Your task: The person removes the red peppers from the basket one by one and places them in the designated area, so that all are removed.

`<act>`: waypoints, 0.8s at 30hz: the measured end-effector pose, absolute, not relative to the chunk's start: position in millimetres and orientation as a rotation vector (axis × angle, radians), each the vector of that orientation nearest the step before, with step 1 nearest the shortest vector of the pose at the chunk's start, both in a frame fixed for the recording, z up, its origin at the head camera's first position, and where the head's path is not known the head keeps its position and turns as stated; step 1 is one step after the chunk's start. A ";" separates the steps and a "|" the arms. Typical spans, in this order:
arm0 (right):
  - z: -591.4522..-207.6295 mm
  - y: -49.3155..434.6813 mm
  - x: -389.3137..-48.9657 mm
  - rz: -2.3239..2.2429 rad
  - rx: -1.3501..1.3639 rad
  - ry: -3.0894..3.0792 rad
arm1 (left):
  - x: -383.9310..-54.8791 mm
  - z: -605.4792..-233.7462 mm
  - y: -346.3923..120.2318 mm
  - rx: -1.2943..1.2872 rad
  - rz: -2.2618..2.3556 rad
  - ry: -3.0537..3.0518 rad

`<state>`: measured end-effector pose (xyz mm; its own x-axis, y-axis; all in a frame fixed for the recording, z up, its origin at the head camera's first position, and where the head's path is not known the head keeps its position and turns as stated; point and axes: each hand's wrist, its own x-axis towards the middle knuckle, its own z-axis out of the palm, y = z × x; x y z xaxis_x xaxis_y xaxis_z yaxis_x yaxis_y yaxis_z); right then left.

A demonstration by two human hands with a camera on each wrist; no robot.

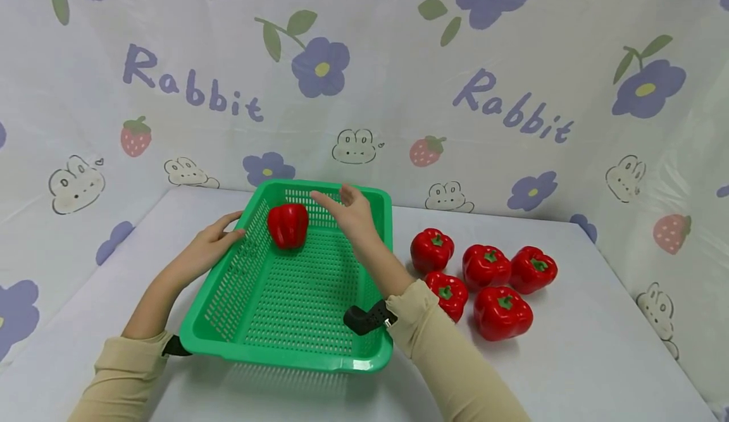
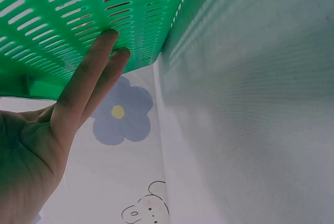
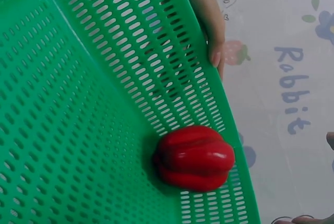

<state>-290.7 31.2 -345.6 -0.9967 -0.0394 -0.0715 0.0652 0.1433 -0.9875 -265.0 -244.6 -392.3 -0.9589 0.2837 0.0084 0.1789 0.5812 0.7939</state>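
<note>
A green plastic basket (image 1: pixel 302 295) with slotted walls stands in front of me. My left hand (image 1: pixel 207 245) holds its left side, thumb at the rim and fingers along the outer wall; the left wrist view shows two long fingers (image 2: pixel 86 78) against the slots. One red bell pepper (image 1: pixel 288 226) lies on its side in the basket's far left corner, against the wall (image 3: pixel 195 158). Over the far right part of the basket, my right hand (image 1: pixel 355 219) is raised with fingers extended and thumb apart, nothing in it.
Several red bell peppers with green stems sit right of the basket, the nearest a front pepper (image 1: pixel 502 313) and one beside the basket wall (image 1: pixel 448 295). They stand on a white-covered table (image 1: pixel 598 346). A printed cloth (image 1: pixel 387 93) hangs behind. Black wrist mounts (image 1: pixel 367 317) jut from the sleeves.
</note>
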 end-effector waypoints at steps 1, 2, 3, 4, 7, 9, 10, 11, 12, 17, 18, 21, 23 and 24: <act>-345.0 30.9 -291.2 -1.994 0.034 2.314 | -264.9 -392.1 -244.7 0.393 1.328 2.685; -344.4 30.5 -291.6 -1.985 0.039 2.312 | -264.8 -391.9 -244.7 0.390 1.330 2.684; -343.7 30.1 -291.9 -1.975 0.041 2.312 | -264.6 -391.7 -244.6 0.388 1.333 2.682; -343.0 29.7 -292.3 -1.967 0.043 2.310 | -264.5 -391.5 -244.6 0.385 1.333 2.683; -340.4 28.2 -293.7 -1.958 0.031 2.307 | -264.2 -390.8 -244.5 0.379 1.334 2.685; -337.6 26.6 -294.2 -1.955 0.024 2.307 | -264.3 -390.2 -244.3 0.378 1.333 2.687; -336.3 25.7 -294.4 -1.953 0.021 2.305 | -264.3 -389.9 -244.1 0.377 1.332 2.689; -335.0 24.6 -294.8 -1.956 0.016 2.302 | -264.4 -389.6 -243.8 0.377 1.334 2.688; -333.8 23.5 -295.1 -1.957 0.012 2.299 | -264.4 -389.2 -243.4 0.375 1.335 2.688; -332.2 18.5 -298.9 -1.976 0.010 2.276 | -264.7 -388.7 -241.1 0.376 1.341 2.688; -332.4 17.6 -299.8 -1.977 0.014 2.273 | -265.2 -389.2 -240.6 0.377 1.341 2.689; -333.2 14.2 -302.9 -1.972 0.034 2.267 | -266.8 -390.7 -240.0 0.371 1.335 2.694; -333.3 11.6 -304.2 -1.953 0.051 2.273 | -268.0 -391.8 -240.2 0.362 1.330 2.699; -333.4 10.0 -305.0 -1.946 0.062 2.272 | -269.0 -392.5 -240.5 0.360 1.327 2.702</act>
<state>-305.0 10.0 -333.4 -0.9879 -0.0655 -0.1403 0.1285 0.1578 -0.9791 -269.0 -240.5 -392.5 -0.9659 0.2588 0.0057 0.1628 0.5900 0.7908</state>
